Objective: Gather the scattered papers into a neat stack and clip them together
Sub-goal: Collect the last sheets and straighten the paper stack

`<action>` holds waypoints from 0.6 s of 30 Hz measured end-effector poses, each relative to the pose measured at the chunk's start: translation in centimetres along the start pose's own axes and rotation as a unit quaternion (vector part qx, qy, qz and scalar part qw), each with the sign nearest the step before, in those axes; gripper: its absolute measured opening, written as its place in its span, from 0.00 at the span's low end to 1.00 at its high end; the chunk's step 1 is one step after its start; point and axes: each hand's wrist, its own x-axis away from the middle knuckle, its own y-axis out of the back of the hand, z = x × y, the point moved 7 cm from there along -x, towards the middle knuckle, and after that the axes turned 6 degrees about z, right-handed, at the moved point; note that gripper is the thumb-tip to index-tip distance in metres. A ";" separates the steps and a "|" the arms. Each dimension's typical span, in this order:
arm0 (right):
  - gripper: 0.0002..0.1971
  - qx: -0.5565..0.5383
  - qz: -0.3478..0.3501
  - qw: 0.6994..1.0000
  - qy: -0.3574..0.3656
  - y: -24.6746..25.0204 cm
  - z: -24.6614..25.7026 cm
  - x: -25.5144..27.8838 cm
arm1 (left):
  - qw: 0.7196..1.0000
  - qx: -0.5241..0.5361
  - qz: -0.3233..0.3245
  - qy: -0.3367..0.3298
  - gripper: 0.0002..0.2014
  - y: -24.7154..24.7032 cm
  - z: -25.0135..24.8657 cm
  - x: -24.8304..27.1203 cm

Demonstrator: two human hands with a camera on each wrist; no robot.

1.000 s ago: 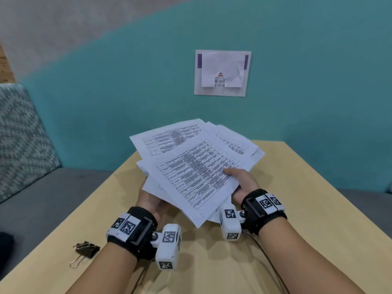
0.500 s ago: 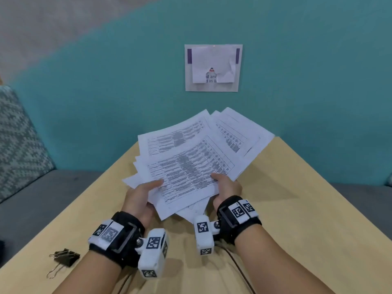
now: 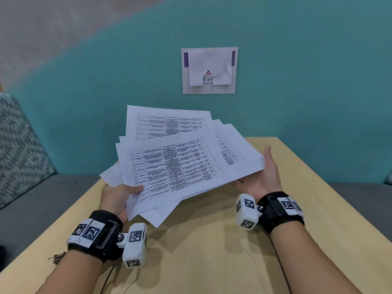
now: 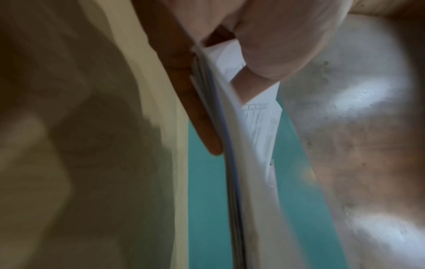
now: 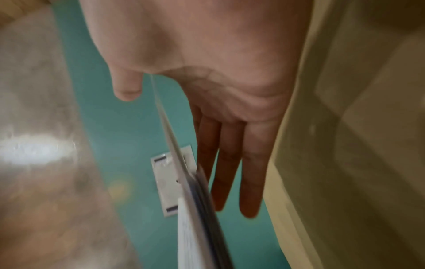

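A loose fan of several printed papers (image 3: 176,158) hangs above the wooden table (image 3: 212,240), its edges uneven. My left hand (image 3: 121,196) pinches the near left corner, thumb on top and fingers beneath; the left wrist view shows the thumb (image 4: 271,45) pressing the sheets (image 4: 230,127). My right hand (image 3: 265,172) lies palm up with straight fingers under the right edge of the fan. In the right wrist view the flat fingers (image 5: 230,163) run along the papers' edge (image 5: 195,209). A black binder clip (image 3: 57,257) lies at the table's near left edge, mostly hidden by my left forearm.
A teal wall stands behind the table with a white notice (image 3: 209,70) stuck on it. A grey seat with a patterned cushion (image 3: 19,145) is at the left. Bare tabletop spreads in front of and to the right of my hands.
The papers were lifted higher and turned clockwise. My right hand let go of the near edge and moved right, now open under the right side. My left hand kept its hold.
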 end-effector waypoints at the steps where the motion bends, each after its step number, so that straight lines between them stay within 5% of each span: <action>1: 0.46 0.004 0.020 1.000 -0.011 0.3 0.5 0.2 | 1.000 -0.007 0.006 -0.007 0.20 0.1 -0.3 -0.1; 4: 0.46 0.024 0.089 0.993 -0.068 0.0 1.4 1.1 | 0.998 -0.033 0.018 -0.041 0.21 0.8 -1.8 -0.5; 12: 0.23 0.339 0.001 0.937 -0.091 3.0 2.2 0.8 | 0.994 -0.042 0.064 -0.081 0.21 0.6 -3.1 -0.2; 18: 0.26 0.309 0.005 0.948 -0.071 3.7 2.0 -0.1 | 0.991 -0.048 0.101 -0.070 0.22 0.6 -2.4 -0.4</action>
